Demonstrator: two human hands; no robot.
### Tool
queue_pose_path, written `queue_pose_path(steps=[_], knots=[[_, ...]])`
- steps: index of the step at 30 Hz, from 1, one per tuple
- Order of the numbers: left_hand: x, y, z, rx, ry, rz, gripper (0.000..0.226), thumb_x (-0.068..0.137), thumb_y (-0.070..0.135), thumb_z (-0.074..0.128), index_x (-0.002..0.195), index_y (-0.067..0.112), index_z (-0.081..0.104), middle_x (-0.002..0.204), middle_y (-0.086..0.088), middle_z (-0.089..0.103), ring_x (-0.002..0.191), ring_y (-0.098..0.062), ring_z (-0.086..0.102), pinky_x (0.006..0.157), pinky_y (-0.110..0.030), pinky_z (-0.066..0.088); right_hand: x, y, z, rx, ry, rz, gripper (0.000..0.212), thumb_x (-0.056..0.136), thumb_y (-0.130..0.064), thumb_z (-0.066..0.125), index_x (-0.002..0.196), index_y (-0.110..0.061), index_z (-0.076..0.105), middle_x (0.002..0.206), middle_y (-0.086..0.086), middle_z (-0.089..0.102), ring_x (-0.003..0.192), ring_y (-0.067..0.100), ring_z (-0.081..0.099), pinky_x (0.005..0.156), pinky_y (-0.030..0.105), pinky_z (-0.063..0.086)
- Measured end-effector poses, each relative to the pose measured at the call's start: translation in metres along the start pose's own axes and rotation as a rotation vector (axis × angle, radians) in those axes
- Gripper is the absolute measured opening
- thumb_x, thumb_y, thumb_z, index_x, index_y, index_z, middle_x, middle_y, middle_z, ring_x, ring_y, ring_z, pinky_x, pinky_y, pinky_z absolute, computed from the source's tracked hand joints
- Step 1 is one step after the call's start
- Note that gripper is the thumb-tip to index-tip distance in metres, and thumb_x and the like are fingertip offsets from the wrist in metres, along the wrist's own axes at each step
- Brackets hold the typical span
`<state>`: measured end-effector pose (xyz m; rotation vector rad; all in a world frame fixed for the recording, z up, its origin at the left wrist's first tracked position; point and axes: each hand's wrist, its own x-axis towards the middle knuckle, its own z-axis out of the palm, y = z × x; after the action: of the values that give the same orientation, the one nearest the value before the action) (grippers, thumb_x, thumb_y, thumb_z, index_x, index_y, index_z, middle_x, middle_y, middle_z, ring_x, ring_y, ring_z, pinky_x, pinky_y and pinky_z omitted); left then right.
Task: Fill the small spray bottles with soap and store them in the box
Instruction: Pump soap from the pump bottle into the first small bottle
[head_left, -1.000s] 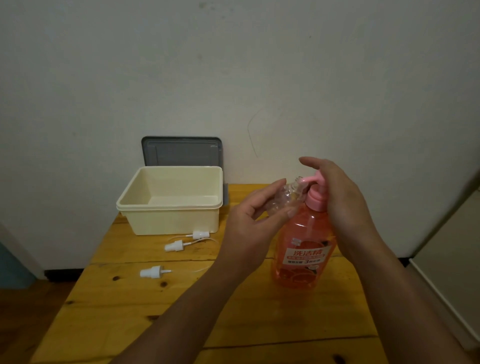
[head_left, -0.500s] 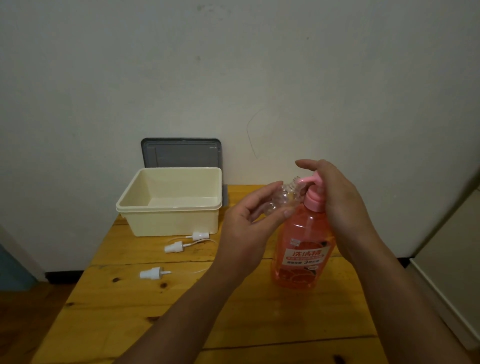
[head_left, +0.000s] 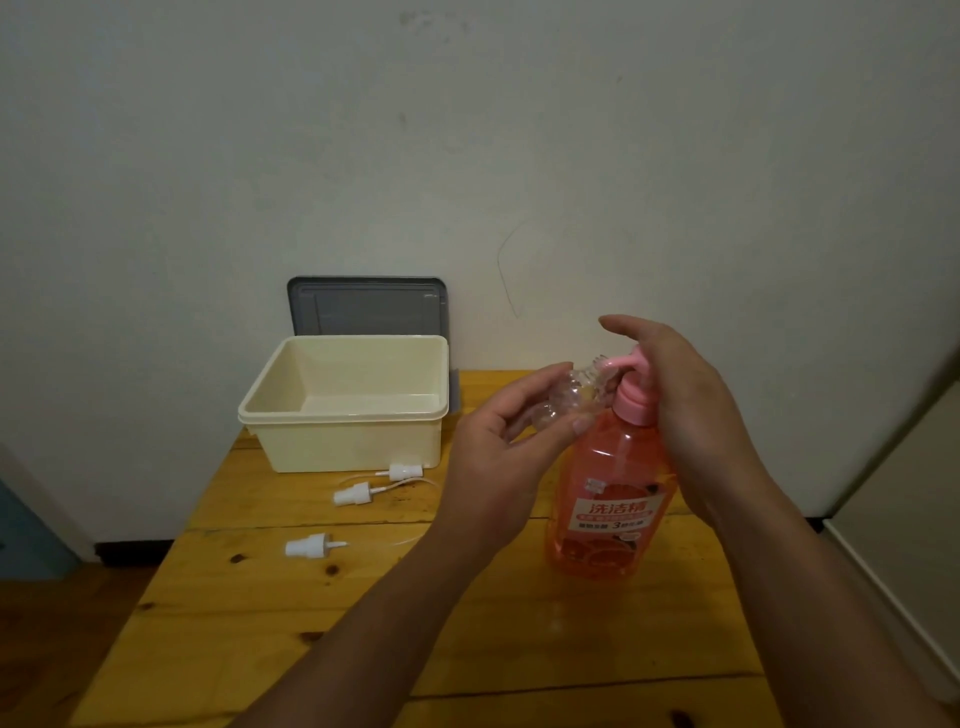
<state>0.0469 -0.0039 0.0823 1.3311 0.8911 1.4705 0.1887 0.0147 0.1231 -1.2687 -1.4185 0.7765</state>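
Grips, two, both right of centre over tabletop (head_left: 363, 623). Far left: cream box (head_left: 343, 441), open-topped, at tabletop's back edge; grey lid (head_left: 369, 306) leaning on wall behind it. Before box: three white spray caps (head_left: 353, 493) with dip tubes, lying loose. Left grip (head_left: 498, 467): thumb and fingertips pinching small clear spray bottle (head_left: 566, 402), tilted, mouth at pink pump (head_left: 623, 364) spout. Orange soap bottle (head_left: 608, 499): upright on tabletop. Right grip (head_left: 691, 410): fingers straight, palm on pump head.

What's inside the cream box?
Nothing visible: bare floor and far walls show in the cream box. The near wall hides the front strip of its floor.
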Motion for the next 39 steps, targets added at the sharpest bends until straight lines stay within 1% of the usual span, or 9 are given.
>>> queue_pose_path(steps=[5, 9, 13, 17, 22, 27, 31, 35, 39], knots=[[0.0001, 0.0016, 0.0013, -0.008, 0.006, 0.012, 0.041, 0.08, 0.004, 0.073, 0.112, 0.029, 0.065, 0.11, 0.011, 0.071, 0.104, 0.0, 0.066, 0.083, -0.016, 0.053, 0.0019, 0.0023, 0.0002, 0.076, -0.018, 0.043, 0.033, 0.098, -0.043, 0.035, 0.109, -0.042, 0.066, 0.096, -0.007, 0.071, 0.091, 0.012, 0.067, 0.081, 0.038, 0.054], [0.0015, 0.002, 0.0013, -0.009, 0.009, 0.011, 0.041, 0.079, 0.004, 0.073, 0.112, 0.027, 0.065, 0.108, 0.011, 0.071, 0.103, 0.0, 0.066, 0.082, -0.016, 0.053, 0.0037, 0.0039, -0.0008, 0.082, -0.006, 0.013, 0.032, 0.101, -0.036, 0.035, 0.119, -0.038, 0.062, 0.087, -0.018, 0.068, 0.076, -0.006, 0.064, 0.07, 0.029, 0.048], [0.0021, 0.0015, 0.0013, -0.001, 0.005, 0.018, 0.042, 0.078, 0.002, 0.073, 0.111, 0.028, 0.065, 0.104, 0.013, 0.072, 0.102, 0.0, 0.067, 0.082, -0.015, 0.053, 0.0054, 0.0047, -0.0032, 0.137, -0.006, -0.006, 0.031, 0.102, -0.027, 0.037, 0.121, -0.034, 0.061, 0.074, -0.016, 0.07, 0.067, -0.006, 0.063, 0.062, 0.016, 0.048], [0.0019, 0.0023, -0.0002, -0.003, 0.006, 0.018, 0.041, 0.079, 0.002, 0.072, 0.107, 0.031, 0.065, 0.097, 0.018, 0.073, 0.099, 0.002, 0.067, 0.078, -0.012, 0.052, 0.0041, 0.003, -0.0015, 0.061, -0.018, -0.01, 0.031, 0.101, -0.031, 0.035, 0.111, -0.036, 0.065, 0.084, -0.013, 0.071, 0.077, 0.0, 0.066, 0.064, 0.019, 0.05], [0.0027, 0.0023, 0.0003, 0.028, 0.024, 0.014, 0.04, 0.078, 0.009, 0.074, 0.108, 0.034, 0.065, 0.103, 0.014, 0.072, 0.1, 0.002, 0.066, 0.08, -0.015, 0.053, 0.0058, 0.0014, 0.0, 0.093, 0.01, 0.08, 0.039, 0.098, -0.039, 0.034, 0.094, -0.024, 0.07, 0.085, 0.0, 0.073, 0.081, 0.016, 0.069, 0.07, 0.035, 0.053], [0.0022, 0.001, 0.0019, -0.008, 0.022, 0.001, 0.042, 0.077, 0.008, 0.073, 0.111, 0.031, 0.065, 0.103, 0.017, 0.073, 0.099, 0.002, 0.067, 0.08, -0.015, 0.053, 0.0059, 0.0023, 0.0, 0.045, 0.017, 0.035, 0.033, 0.096, -0.035, 0.036, 0.096, -0.029, 0.069, 0.093, -0.002, 0.071, 0.084, 0.015, 0.068, 0.068, 0.032, 0.051], [0.0022, -0.0012, 0.0012, -0.027, 0.017, -0.01, 0.042, 0.079, 0.007, 0.072, 0.115, 0.027, 0.065, 0.109, 0.01, 0.072, 0.102, -0.001, 0.067, 0.08, -0.015, 0.053, 0.0036, 0.0035, -0.0007, -0.082, -0.025, -0.08, 0.042, 0.084, -0.046, 0.034, 0.105, -0.029, 0.065, 0.108, 0.0, 0.066, 0.095, 0.016, 0.062, 0.073, 0.031, 0.051], [0.0023, -0.0018, 0.0011, -0.033, 0.013, -0.012, 0.043, 0.073, 0.015, 0.074, 0.114, 0.028, 0.065, 0.109, 0.007, 0.073, 0.103, -0.004, 0.067, 0.083, -0.018, 0.054, 0.0039, 0.0026, -0.0006, 0.01, 0.026, -0.009, 0.03, 0.098, -0.03, 0.037, 0.096, -0.028, 0.068, 0.091, -0.008, 0.069, 0.075, -0.002, 0.064, 0.056, 0.017, 0.046], [0.0033, -0.0016, 0.0013, -0.027, 0.017, -0.014, 0.042, 0.079, 0.006, 0.073, 0.114, 0.027, 0.065, 0.109, 0.008, 0.073, 0.103, -0.003, 0.067, 0.081, -0.016, 0.054, 0.0048, -0.0004, -0.0002, 0.052, 0.022, 0.041, 0.032, 0.098, -0.029, 0.037, 0.094, -0.027, 0.069, 0.082, -0.008, 0.071, 0.071, 0.001, 0.066, 0.056, 0.02, 0.047]])
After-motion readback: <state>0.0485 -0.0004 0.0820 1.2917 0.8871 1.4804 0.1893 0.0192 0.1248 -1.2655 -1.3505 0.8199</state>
